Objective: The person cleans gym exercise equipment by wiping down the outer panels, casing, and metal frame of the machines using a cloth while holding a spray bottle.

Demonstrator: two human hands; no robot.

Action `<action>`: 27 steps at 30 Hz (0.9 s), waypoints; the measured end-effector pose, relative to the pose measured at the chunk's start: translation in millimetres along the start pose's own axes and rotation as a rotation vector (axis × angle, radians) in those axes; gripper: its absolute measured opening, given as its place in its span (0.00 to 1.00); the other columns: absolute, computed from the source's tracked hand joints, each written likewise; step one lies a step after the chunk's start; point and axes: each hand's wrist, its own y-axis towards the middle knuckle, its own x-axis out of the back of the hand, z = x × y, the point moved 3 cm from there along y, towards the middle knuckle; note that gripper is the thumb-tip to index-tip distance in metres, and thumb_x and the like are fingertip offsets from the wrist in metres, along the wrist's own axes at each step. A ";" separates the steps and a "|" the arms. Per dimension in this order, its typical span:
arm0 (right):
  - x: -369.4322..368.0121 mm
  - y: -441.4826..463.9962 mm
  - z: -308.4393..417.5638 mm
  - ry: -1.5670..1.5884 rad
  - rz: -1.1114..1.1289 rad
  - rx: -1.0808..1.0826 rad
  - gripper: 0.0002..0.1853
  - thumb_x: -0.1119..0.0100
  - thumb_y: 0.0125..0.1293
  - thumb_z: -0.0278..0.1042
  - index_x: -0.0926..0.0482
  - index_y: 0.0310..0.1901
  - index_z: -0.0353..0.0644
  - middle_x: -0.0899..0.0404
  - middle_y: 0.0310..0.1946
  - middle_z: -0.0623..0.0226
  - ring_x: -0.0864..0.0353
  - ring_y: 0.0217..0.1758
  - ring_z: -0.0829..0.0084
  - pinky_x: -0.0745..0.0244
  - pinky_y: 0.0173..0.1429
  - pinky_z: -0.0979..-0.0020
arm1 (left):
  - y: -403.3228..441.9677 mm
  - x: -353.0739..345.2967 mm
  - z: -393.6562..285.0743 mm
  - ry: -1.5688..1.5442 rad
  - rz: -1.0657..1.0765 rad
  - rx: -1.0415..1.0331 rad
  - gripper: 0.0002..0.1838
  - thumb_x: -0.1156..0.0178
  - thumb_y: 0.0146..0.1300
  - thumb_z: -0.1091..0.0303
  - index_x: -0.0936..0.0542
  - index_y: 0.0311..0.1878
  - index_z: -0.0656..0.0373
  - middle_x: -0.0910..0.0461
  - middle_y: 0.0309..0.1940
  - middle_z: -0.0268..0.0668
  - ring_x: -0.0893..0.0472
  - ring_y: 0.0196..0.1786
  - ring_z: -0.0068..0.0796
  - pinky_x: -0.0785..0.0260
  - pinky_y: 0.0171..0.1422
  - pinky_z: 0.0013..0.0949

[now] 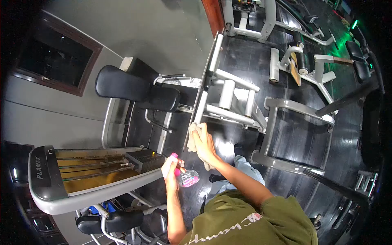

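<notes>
Noted in left hand (170,168): spray bottle (189,178), clear body, pink head, pink on the label. Gripped round the neck with fingers curled; tilted, base toward lower right of the view, held off the floor in front of the body. Cannot tell whether the trigger is squeezed. Noted in right hand (203,143): pale beige cloth (191,139), bunched between thumb and fingers, with part hanging below the palm. Held up against the near end of a long white bar (200,107) with a dark edge; cannot tell how firmly pressed. Both hands close to each other but apart, with bottle nearer the body than cloth. To the right of the bar: white tubular frame (228,94). To its left: black padded seat (122,83). Left of the bottle: weight machine (38,168) lettered PLAMAX, with a dark weight stack (148,161) near the left hand. Farther right: grey tubular frame (271,134), on dark floor (241,57). Upper left: brown-framed window (93,57). Upper right: green light (354,24). At the bottom: olive shirt (245,222) with pale lettering, light blue trousers (247,169).
</notes>
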 end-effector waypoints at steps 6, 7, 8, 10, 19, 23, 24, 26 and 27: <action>9.6 85.9 -19.6 0.052 -0.129 -0.067 0.14 0.54 0.74 0.42 0.39 0.49 0.42 0.21 0.22 0.49 0.17 0.26 0.52 0.29 0.28 0.54 | 16.6 -18.6 -32.6 0.030 0.012 -0.086 0.13 0.46 0.67 0.63 0.23 0.34 0.65 0.20 0.30 0.40 0.23 0.24 0.27 0.28 0.33 0.29; 15.5 101.3 -17.8 0.069 -0.123 -0.095 0.14 0.54 0.74 0.43 0.38 0.48 0.41 0.21 0.24 0.47 0.17 0.27 0.51 0.28 0.29 0.54 | 19.2 -22.2 -35.1 0.043 0.025 -0.102 0.13 0.47 0.67 0.64 0.23 0.34 0.65 0.20 0.30 0.40 0.22 0.24 0.27 0.28 0.33 0.29; 18.0 116.5 -19.2 0.072 -0.119 -0.093 0.14 0.54 0.74 0.43 0.38 0.48 0.41 0.21 0.24 0.47 0.17 0.27 0.51 0.28 0.29 0.54 | 21.4 -25.3 -36.4 0.045 0.021 -0.105 0.13 0.47 0.67 0.64 0.23 0.34 0.65 0.20 0.30 0.40 0.22 0.24 0.27 0.28 0.33 0.29; 21.1 137.4 -26.0 0.179 -0.123 -0.180 0.15 0.54 0.74 0.45 0.38 0.48 0.41 0.20 0.27 0.45 0.16 0.33 0.47 0.28 0.35 0.50 | 25.0 -33.2 -36.4 0.067 0.045 -0.082 0.16 0.46 0.69 0.60 0.24 0.38 0.67 0.21 0.31 0.42 0.23 0.22 0.28 0.25 0.32 0.33; 30.4 87.8 0.6 -0.061 -0.030 0.001 0.14 0.52 0.74 0.42 0.41 0.49 0.44 0.27 0.19 0.50 0.21 0.22 0.54 0.33 0.26 0.54 | 45.3 -72.3 -28.2 -0.010 0.082 -0.060 0.11 0.47 0.72 0.66 0.23 0.39 0.65 0.20 0.32 0.41 0.22 0.23 0.24 0.22 0.35 0.32; 34.0 128.0 2.2 0.176 -0.031 -0.054 0.14 0.55 0.76 0.44 0.43 0.47 0.44 0.24 0.18 0.56 0.19 0.20 0.60 0.29 0.24 0.59 | 55.1 -80.4 -30.1 0.027 0.137 -0.082 0.10 0.48 0.71 0.69 0.23 0.39 0.66 0.20 0.34 0.42 0.21 0.24 0.25 0.22 0.37 0.33; 35.4 147.1 0.6 0.221 -0.014 -0.098 0.12 0.57 0.77 0.43 0.43 0.45 0.44 0.23 0.18 0.61 0.18 0.20 0.66 0.27 0.24 0.63 | 57.1 -85.2 -33.1 0.061 0.138 -0.073 0.14 0.47 0.71 0.62 0.23 0.38 0.66 0.21 0.33 0.41 0.21 0.23 0.27 0.22 0.36 0.34; 44.8 182.0 -4.6 0.135 -0.082 -0.063 0.13 0.55 0.76 0.43 0.43 0.45 0.43 0.23 0.18 0.58 0.18 0.21 0.61 0.27 0.25 0.60 | 62.0 -90.6 -33.6 0.099 0.147 -0.058 0.18 0.46 0.70 0.56 0.24 0.36 0.66 0.22 0.31 0.41 0.21 0.23 0.28 0.22 0.36 0.35; 50.4 196.1 -5.0 0.067 -0.106 -0.051 0.14 0.54 0.75 0.43 0.43 0.46 0.42 0.23 0.18 0.57 0.18 0.22 0.59 0.27 0.25 0.58 | 66.3 -93.2 -33.1 0.085 0.165 -0.060 0.19 0.45 0.70 0.55 0.24 0.37 0.66 0.22 0.32 0.41 0.21 0.23 0.28 0.21 0.38 0.36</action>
